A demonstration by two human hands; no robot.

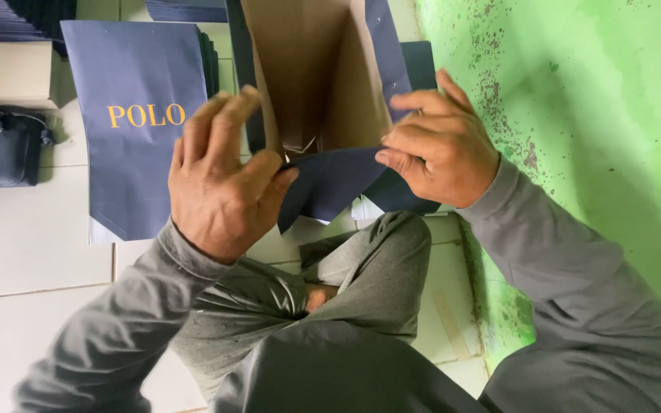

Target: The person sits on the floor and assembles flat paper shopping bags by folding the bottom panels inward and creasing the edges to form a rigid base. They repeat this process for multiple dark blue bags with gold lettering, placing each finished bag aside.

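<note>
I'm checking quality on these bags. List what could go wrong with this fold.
1. Both hands, left and right, pinch the bag's navy flap; uneven pull could crease it crooked or tear it.
2. The bag is held off the floor above the knees, so it may twist.

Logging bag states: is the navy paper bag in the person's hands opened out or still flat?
Opened out: the paper bag shows its brown inside between spread walls, both hands at its bottom flaps.
</note>
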